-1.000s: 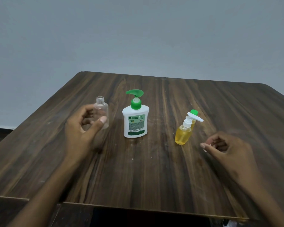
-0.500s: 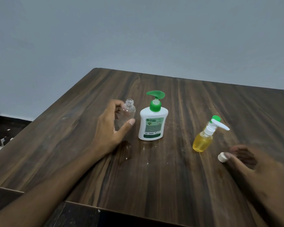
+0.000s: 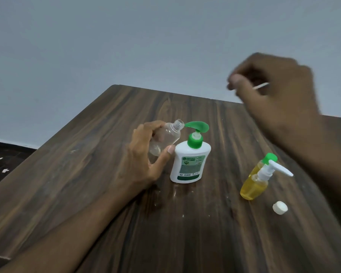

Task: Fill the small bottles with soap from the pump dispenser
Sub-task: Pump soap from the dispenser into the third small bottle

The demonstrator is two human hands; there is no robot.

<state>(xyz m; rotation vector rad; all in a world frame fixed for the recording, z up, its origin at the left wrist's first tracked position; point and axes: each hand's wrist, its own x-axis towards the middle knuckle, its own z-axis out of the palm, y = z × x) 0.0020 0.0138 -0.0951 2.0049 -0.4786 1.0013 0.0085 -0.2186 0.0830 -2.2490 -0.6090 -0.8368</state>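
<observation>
One empty clear bottle (image 3: 163, 138) gripped mid-body by left hand (image 3: 144, 156), light and slick-looking, tilted at pump spout (image 3: 197, 126); right hand (image 3: 274, 85) blurred, loosely curled, can't tell.

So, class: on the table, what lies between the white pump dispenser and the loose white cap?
In the head view, the yellow bottles stand between the pump dispenser and the cap.

Before me a dark wood-grain surface (image 3: 91, 194) with pale specks, a plain grey wall (image 3: 126, 46) behind, dark floor (image 3: 6, 160) at my left, white scraps (image 3: 5, 170) on it
</observation>
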